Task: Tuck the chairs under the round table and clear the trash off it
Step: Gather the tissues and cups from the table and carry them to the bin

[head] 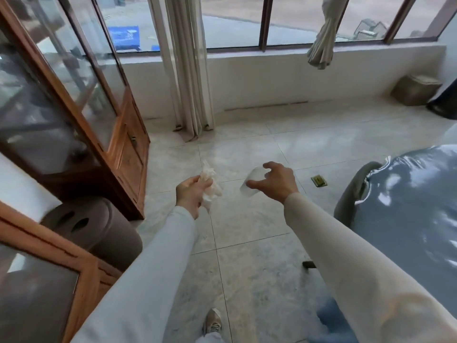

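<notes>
Left hand (191, 191) clutches tissue (214, 185), right hand (278, 184) cup (252, 181)

Wooden glass-fronted cabinet (118, 134) at left; cream curtain (188, 70) hanging to the tiled floor (247, 231).

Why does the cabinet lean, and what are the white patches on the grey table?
Head view: the wide-angle lens tilts the cabinet and bends the window frames; the patches are daylight glaring off the glossy table; motion blur softens the tissue in the left hand and the clear cup in the right hand.

Crumpled paper tissue (210, 185), clear plastic cup (252, 181), glossy tiled floor (247, 231).
</notes>
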Available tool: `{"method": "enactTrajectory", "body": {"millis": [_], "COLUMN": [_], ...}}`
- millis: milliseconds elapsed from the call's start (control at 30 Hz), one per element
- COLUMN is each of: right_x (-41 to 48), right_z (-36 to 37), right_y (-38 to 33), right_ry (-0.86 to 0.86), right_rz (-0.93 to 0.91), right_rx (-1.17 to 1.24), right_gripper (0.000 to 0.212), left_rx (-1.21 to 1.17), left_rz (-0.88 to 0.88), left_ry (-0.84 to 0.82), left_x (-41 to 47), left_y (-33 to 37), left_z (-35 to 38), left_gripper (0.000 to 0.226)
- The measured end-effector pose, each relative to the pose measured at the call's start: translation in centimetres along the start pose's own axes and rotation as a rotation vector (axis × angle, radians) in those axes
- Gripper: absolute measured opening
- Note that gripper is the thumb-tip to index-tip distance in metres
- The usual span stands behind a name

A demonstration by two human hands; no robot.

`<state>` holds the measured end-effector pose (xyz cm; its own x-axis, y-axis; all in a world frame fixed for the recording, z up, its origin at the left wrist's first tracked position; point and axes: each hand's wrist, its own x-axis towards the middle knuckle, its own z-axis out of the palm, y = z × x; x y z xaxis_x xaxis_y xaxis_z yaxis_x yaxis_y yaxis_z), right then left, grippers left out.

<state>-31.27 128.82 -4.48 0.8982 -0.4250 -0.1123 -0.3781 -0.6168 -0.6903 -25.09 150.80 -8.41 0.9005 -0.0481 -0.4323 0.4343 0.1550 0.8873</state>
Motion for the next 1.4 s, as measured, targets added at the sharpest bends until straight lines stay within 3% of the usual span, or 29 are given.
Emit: {"method": "enactTrajectory", "body": {"millis": [500, 1400], "right_x": [24.9, 75.2], "right_z": [-3.7, -23.1], "right_y": [1.0, 15.6], "right_ry": [0.138, 0.39], "right_rz": [0.181, 0.441], "right_rx": [0.003, 0.099], "right_gripper": [0.085, 0.09], "left_rx": [0.092, 0.327], "left_rz": [-0.026, -0.067], "left_ry": [-0.227, -0.555], "left_x": [23.4, 63.7], "left_y": [8.8, 19.6], "left_z": [16.0, 63.7], "left_gripper": [0.02, 0.021]}}
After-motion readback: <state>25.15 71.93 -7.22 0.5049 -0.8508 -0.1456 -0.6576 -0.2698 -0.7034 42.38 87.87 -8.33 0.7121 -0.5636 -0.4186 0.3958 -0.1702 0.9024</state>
